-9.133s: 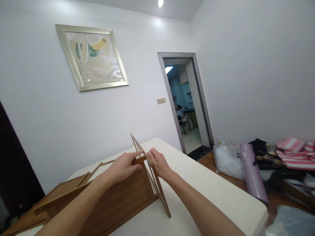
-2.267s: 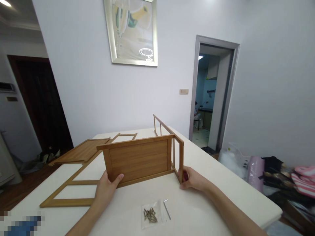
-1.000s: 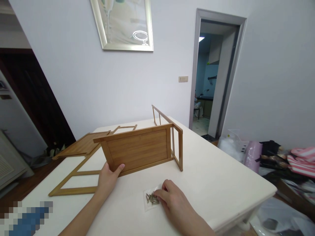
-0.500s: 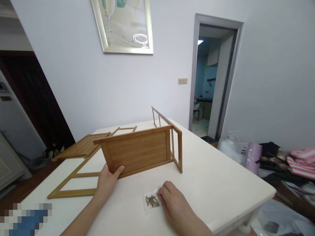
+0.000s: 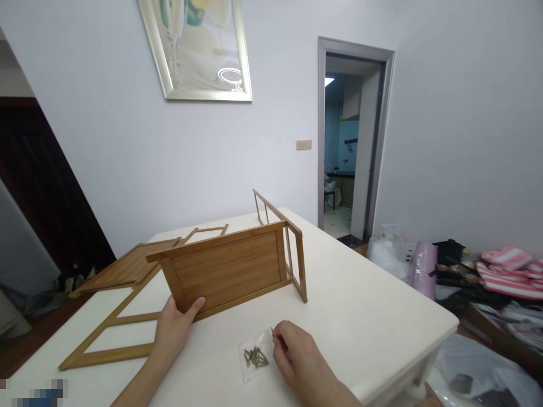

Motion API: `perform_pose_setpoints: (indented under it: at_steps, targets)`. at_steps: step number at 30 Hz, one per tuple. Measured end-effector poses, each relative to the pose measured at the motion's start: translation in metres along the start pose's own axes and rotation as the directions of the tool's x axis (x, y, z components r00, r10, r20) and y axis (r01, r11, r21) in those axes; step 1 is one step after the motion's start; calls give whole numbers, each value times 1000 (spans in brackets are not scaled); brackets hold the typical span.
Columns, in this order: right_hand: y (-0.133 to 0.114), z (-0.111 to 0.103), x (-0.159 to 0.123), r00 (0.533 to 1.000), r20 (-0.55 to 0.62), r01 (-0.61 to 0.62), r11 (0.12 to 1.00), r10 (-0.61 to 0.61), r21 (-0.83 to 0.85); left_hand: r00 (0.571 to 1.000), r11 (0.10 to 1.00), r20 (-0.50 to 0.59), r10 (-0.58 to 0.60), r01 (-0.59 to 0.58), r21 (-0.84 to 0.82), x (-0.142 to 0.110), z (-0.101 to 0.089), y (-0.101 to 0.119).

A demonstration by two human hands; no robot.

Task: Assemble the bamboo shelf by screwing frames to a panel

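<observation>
My left hand (image 5: 176,328) grips the lower left corner of a wooden shelf panel (image 5: 229,268), thumb on its face and fingers behind. The panel stands on its long edge, tilted, its right end against an upright wooden side frame (image 5: 302,265). Closer to me, my right hand (image 5: 303,356) is closed in a pinch, with the thin tip of a screw (image 5: 272,330) showing at the fingertips. Just left of it lies a clear plastic bag (image 5: 250,374) with several screws (image 5: 255,356).
A second ladder-like wooden frame (image 5: 106,356) lies flat on the white table (image 5: 360,316), partly under another wooden panel (image 5: 127,265) at the left. Bags and a pink bubble-wrap roll (image 5: 424,270) are on the floor to the right.
The camera view has shifted slightly to the right. My right hand has lifted a little off the bag, and a screw tip now shows at its fingers. My left hand keeps its hold.
</observation>
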State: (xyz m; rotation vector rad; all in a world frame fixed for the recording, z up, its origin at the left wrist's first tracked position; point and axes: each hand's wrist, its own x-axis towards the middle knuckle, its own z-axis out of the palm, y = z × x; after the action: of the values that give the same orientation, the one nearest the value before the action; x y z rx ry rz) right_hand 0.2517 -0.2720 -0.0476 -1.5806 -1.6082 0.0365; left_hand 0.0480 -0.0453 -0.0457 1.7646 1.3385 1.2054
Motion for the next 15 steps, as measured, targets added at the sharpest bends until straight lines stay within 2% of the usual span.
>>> perform_pose_setpoints:
  at_steps: [4, 8, 12, 15]
  targets:
    - [1, -2, 1, 998, -51, -29, 998, 31, 50, 1000, 1000, 12, 7, -7, -17, -1, 0, 0]
    - [9, -13, 3, 980, -69, -175, 973, 187, 150, 1000, 999, 6, 19, -19, -33, -3, 0, 4]
    - [30, -39, 7, 957, -6, -285, 948, 289, 141, 1000, 1000, -21, 21, -21, -15, -4, 0, 6]
    - [58, -65, 17, 939, -37, -339, 938, 342, 72, 1000, 1000, -20, 16, -16, -19, -4, 0, 6]
